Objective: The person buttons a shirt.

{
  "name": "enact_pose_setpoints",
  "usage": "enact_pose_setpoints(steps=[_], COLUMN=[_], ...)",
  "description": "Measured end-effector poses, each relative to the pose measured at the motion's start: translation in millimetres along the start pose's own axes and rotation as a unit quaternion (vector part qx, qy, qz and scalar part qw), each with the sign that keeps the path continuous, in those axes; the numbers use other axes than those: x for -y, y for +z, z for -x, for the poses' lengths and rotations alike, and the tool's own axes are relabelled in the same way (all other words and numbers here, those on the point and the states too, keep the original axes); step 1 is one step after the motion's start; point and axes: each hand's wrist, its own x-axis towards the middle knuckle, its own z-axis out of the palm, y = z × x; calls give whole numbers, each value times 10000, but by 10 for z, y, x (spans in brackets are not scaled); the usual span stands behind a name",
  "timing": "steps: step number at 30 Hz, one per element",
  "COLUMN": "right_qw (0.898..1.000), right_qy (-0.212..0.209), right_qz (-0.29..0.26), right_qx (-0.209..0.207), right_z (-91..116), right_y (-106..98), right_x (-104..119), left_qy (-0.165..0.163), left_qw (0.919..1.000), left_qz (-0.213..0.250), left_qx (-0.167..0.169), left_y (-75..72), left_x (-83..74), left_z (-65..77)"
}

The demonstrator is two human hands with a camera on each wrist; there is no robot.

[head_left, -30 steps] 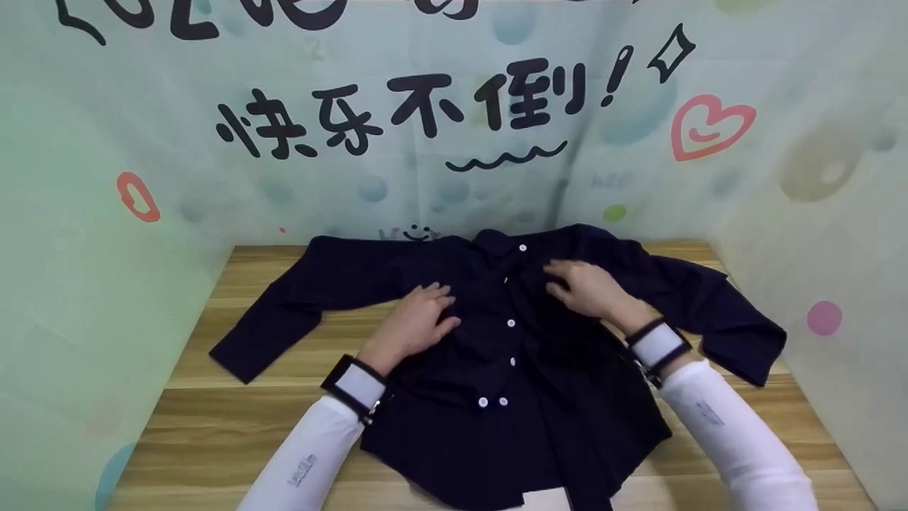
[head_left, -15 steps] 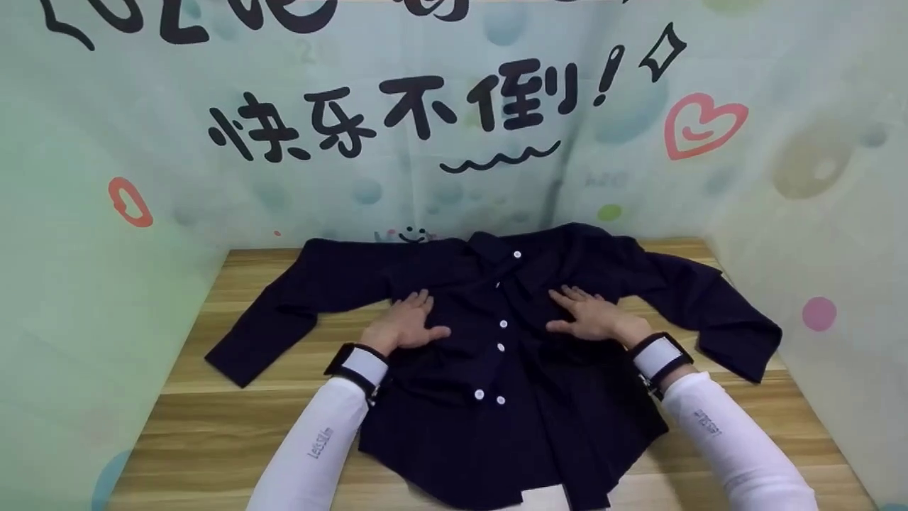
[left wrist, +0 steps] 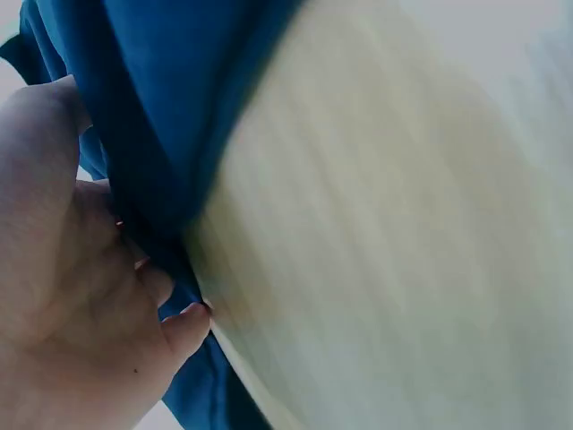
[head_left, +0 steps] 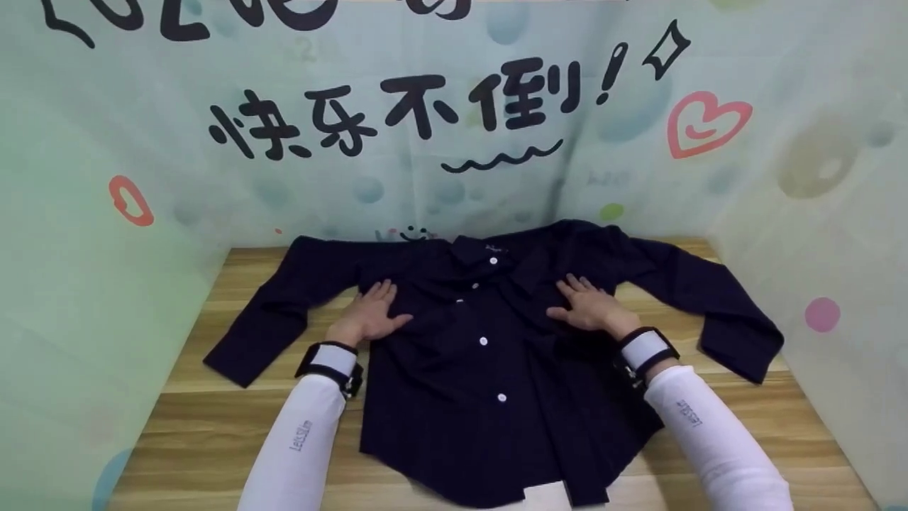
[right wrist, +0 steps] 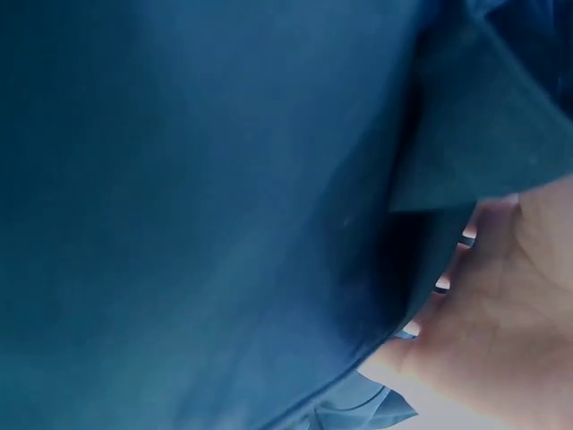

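A dark navy button-up shirt lies front side up, its sleeves spread to both sides and white buttons down the middle. My left hand rests with extended fingers on the shirt's left side, below the sleeve joint. On the opposite side of the chest, my right hand lies on the cloth, fingers spread. In the left wrist view, the left hand touches the shirt's edge. The right wrist view has the right hand against blue-looking cloth, with some fingertips hidden.
The shirt is on a wood-grain table. A printed backdrop stands behind it, with pale walls at both sides. A white patch shows at the shirt's lower hem.
My left hand has moved left, and the shirt front has shifted and spread that way. Creases near the buttons have changed. The right hand went down, then slightly back up.
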Motion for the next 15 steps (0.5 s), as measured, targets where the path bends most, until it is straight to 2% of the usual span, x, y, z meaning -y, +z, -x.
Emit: enact_pose_setpoints(steps=[5,8,10,13,15], right_qw=[9995,9986,9988,9967,9879], right_qy=[96,152,155,-59,-368], right_qz=[-298,-497,-472,-175,16], right_qx=[78,92,-40,-796,-1510], right_z=[-21,-2,19,51,52], right_y=[-4,-24,-44,-79,-102], right_x=[82,134,165,201,219], left_qy=[-69,12,162,567,893], left_qw=[9994,9975,9954,9903,9862], left_qz=[31,53,121,89,-15], left_qx=[-342,-699,-938,-1265,-1394], left_y=[24,45,51,71,102], left_x=[-23,-124,-241,-489,-694], left_z=[24,71,120,200,244])
